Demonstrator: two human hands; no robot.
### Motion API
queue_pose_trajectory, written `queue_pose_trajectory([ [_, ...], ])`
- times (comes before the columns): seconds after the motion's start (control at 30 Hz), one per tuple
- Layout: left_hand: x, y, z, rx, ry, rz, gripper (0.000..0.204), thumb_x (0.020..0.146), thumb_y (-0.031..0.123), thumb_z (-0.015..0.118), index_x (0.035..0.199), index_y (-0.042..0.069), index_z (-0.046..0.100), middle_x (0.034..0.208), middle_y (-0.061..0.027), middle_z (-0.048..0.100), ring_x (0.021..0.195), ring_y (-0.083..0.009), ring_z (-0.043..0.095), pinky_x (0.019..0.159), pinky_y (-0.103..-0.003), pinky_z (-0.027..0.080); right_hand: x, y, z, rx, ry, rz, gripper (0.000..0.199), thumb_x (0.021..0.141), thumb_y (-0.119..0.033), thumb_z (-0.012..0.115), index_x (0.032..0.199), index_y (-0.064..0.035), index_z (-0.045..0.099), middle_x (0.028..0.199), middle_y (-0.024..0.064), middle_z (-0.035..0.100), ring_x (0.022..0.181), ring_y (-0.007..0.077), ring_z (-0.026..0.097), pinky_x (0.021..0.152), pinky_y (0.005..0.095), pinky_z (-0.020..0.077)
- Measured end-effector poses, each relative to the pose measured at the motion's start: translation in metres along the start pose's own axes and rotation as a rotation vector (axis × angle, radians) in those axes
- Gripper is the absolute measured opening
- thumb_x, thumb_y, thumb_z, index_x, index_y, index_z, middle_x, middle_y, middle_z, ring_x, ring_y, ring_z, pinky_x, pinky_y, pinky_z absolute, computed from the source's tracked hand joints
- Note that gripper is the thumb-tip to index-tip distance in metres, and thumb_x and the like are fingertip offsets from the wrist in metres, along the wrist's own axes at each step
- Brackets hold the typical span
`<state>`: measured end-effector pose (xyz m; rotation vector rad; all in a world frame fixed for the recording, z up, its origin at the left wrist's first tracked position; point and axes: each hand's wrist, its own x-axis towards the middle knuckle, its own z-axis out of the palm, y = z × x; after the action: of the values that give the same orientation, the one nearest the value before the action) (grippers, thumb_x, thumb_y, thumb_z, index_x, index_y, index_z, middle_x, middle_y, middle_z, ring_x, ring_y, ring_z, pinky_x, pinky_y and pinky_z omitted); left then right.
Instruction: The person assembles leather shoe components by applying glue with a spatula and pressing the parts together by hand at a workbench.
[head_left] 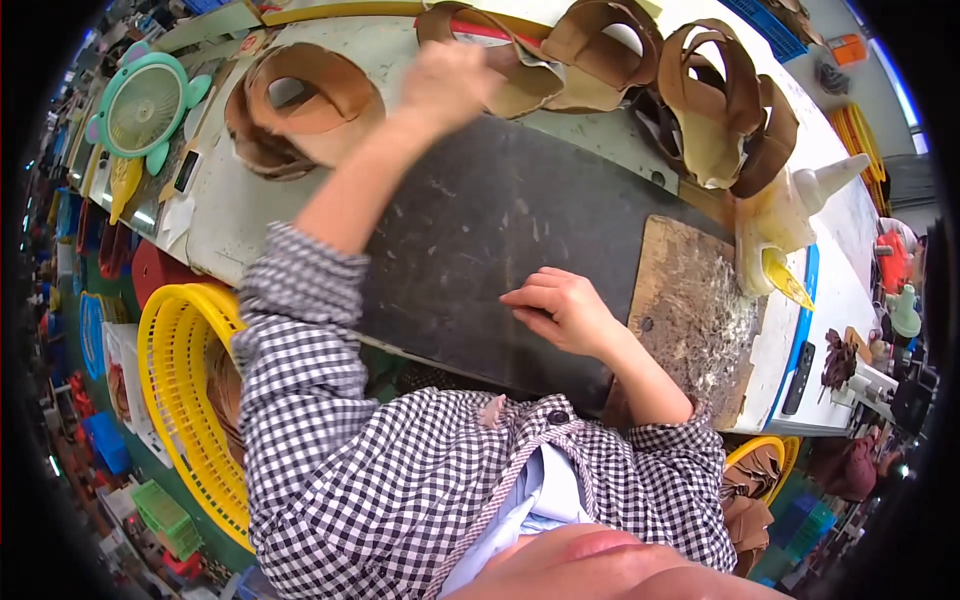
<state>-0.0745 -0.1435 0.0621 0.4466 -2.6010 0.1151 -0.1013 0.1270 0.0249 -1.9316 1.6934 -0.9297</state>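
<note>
My left hand [449, 86] reaches to the far side of the table, blurred by motion. It is beside a brown leather shoe upper [525, 88] with a cut-out opening; whether it grips the piece, I cannot tell. My right hand [563, 308] hovers over or rests on a black mat [480, 220], fingers loosely bent, thumb apart, nothing visible in them. Another brown upper [310, 105] stands left of my left forearm. More brown uppers, one [605, 50] at the far middle and another [715, 100] toward the right, line the far edge.
A stained board [690, 310] lies right of the mat, beside a glue bottle [775, 235] with a pale nozzle. A green fan [143, 110] stands at the far left. Yellow baskets [165, 370] sit below the table edge. A dark handheld device [798, 378] lies at the right.
</note>
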Motion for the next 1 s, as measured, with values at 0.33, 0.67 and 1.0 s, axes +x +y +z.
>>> queue_pose_trajectory([
  [0.33, -0.071, 0.053, -0.069, -0.435, -0.098, 0.392, 0.033, 0.069, -0.002, 0.049, 0.098, 0.008, 0.06, 0.094, -0.0118, 0.062, 0.083, -0.0281, 0.06, 0.071, -0.036, 0.048, -0.002, 0.019, -0.049, 0.021, 0.522, 0.216, 0.061, 0.068, -0.018, 0.069, 0.122, -0.002, 0.044, 0.102, 0.0145, 0.055, 0.095, 0.0272, 0.054, 0.08, 0.0325, 0.0433],
  [0.67, -0.129, 0.098, -0.068, -0.462, -0.779, 0.331, 0.04, 0.066, 0.014, 0.065, 0.102, 0.001, 0.055, 0.106, -0.0081, 0.056, 0.095, -0.0222, 0.053, 0.078, -0.032, 0.047, 0.035, 0.06, -0.029, -0.452, 0.132, 0.676, 0.043, 0.065, -0.032, 0.061, 0.099, -0.0067, 0.052, 0.091, 0.0116, 0.061, 0.093, 0.0294, 0.053, 0.076, 0.0428, 0.0405],
  [1.0, -0.149, 0.114, 0.02, -0.319, -0.389, 0.41, 0.079, 0.079, 0.064, 0.028, 0.133, 0.005, 0.028, 0.143, -0.007, 0.017, 0.133, -0.0241, 0.011, 0.103, -0.051, 0.014, -0.001, 0.107, -0.04, -0.63, 0.399, 0.529, 0.035, 0.064, -0.042, 0.068, 0.084, -0.014, 0.062, 0.087, 0.0002, 0.055, 0.093, 0.0235, 0.046, 0.074, 0.0435, 0.032],
])
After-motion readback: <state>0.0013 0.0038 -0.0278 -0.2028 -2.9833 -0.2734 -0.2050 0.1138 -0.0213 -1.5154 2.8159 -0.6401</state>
